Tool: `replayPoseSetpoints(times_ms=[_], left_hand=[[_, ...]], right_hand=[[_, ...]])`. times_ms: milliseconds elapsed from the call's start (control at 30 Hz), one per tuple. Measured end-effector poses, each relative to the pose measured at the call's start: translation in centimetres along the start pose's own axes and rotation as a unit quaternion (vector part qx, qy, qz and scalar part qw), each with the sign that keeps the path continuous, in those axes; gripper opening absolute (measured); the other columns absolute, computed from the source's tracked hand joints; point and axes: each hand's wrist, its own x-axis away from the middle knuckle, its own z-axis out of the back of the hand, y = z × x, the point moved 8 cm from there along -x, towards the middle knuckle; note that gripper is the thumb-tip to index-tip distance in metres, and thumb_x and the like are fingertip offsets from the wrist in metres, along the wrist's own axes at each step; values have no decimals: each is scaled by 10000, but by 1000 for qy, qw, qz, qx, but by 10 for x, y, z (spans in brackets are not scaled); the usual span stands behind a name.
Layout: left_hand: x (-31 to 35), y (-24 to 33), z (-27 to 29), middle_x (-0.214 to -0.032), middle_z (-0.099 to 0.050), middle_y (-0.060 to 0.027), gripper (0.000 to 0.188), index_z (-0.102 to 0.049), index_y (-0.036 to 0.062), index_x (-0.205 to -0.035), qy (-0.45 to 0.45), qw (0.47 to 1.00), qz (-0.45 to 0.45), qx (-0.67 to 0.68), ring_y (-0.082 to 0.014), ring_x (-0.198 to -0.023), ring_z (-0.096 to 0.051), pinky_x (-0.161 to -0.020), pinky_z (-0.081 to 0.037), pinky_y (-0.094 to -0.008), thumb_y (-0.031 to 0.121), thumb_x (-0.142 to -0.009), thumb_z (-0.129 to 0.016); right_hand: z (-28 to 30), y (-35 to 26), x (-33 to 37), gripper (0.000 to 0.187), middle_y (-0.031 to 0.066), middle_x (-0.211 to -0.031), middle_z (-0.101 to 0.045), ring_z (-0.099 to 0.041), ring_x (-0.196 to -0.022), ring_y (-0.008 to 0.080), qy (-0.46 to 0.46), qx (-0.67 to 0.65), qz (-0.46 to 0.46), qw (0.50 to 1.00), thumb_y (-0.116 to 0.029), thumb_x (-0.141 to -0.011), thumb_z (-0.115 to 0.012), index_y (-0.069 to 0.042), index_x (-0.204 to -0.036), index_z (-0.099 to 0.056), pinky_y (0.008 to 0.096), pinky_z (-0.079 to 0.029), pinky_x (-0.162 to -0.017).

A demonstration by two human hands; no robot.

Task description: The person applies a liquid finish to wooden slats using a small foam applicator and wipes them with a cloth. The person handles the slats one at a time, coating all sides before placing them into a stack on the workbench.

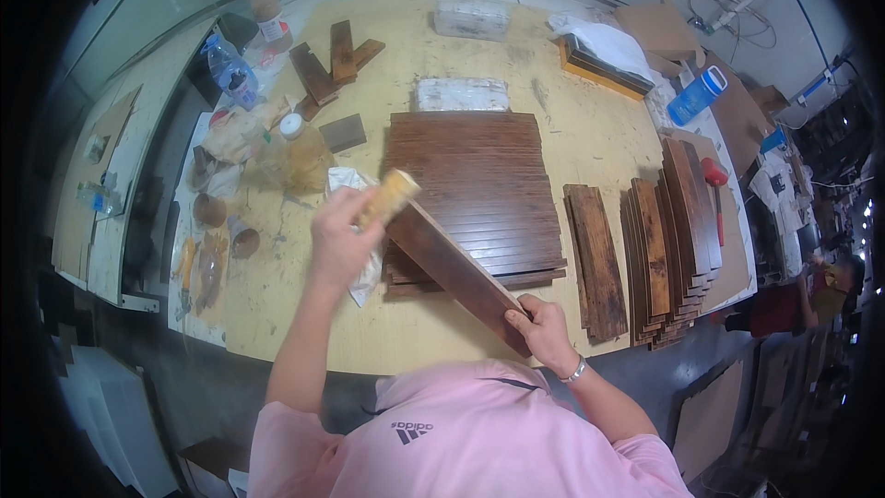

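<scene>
My left hand [341, 235] is closed around a yellow sponge-like block [391, 195], which is at the far end of a dark brown wooden plank [452, 275]. With my right hand [546, 336], thumb on top, I grip the near end of that plank. It is tilted, its narrow long edge turned up, and slants across the front of a neat stack of dark brown planks [475, 184]. A crumpled white cloth [369, 275] lies under and beside my left hand, partly hidden by it.
More planks stand in stepped stacks [656, 249] at the right, near a red-headed mallet [714, 173]. On the left are a white-capped jug [295, 157], plastic bottles [229, 69] and cups [243, 236]. Loose wood pieces [318, 74] lie far left; a white wrapped block [461, 94] sits behind the stack.
</scene>
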Motion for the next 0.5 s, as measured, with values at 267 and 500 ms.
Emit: replayPoseSetpoints(times_ms=[267, 500], left_hand=[[13, -30, 10, -830, -631, -131, 330, -703, 5, -1053, 21, 999, 40, 16, -262, -740, -617, -679, -480, -348, 17, -724, -724], [51, -122, 36, -1200, -615, -150, 457, -661, 75, -1192, -13, 956, 137, -259, -319, -1152, -552, -987, -428, -401, 99, -742, -739]], right_hand=[[10, 5, 6, 261, 229, -643, -561, -554, -594, 405, 22, 51, 25, 998, -251, -843, -685, -4, -784, -621, 433, -438, -560], [-1, 36, 8, 233, 177, -614, -566, -534, -543, 255, 6, -41, 5, 999, -208, -843, -691, 6, -783, -622, 376, -424, -550]])
